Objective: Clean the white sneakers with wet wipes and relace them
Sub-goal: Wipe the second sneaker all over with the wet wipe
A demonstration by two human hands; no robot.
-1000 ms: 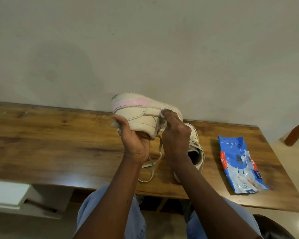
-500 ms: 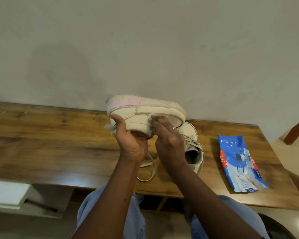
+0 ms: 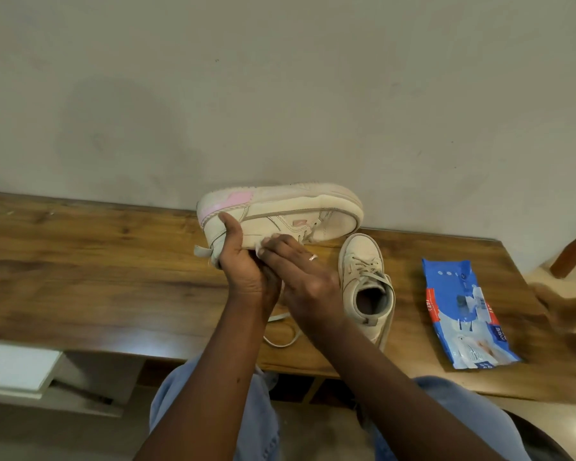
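Observation:
My left hand (image 3: 243, 264) grips a white sneaker (image 3: 286, 212) with a pink heel patch, held upside down above the wooden table (image 3: 97, 271), sole up, toe to the right. My right hand (image 3: 300, 277) presses a small white wet wipe (image 3: 263, 246) against the sneaker's side near the collar; only a bit of the wipe shows under the fingers. The second sneaker (image 3: 366, 284) stands upright on the table just right of my hands, laces in. A loose lace (image 3: 281, 334) hangs below my hands.
A blue pack of wet wipes (image 3: 463, 311) lies flat on the table's right part. A wall runs right behind the table. A wooden chair part (image 3: 572, 254) shows at the far right. A white shelf (image 3: 17, 367) sits below the table's left front edge.
The held sneaker has turned so its side faces me and its toe reaches further right. My right hand with the wipe slid left and down along the side, toward my left hand.

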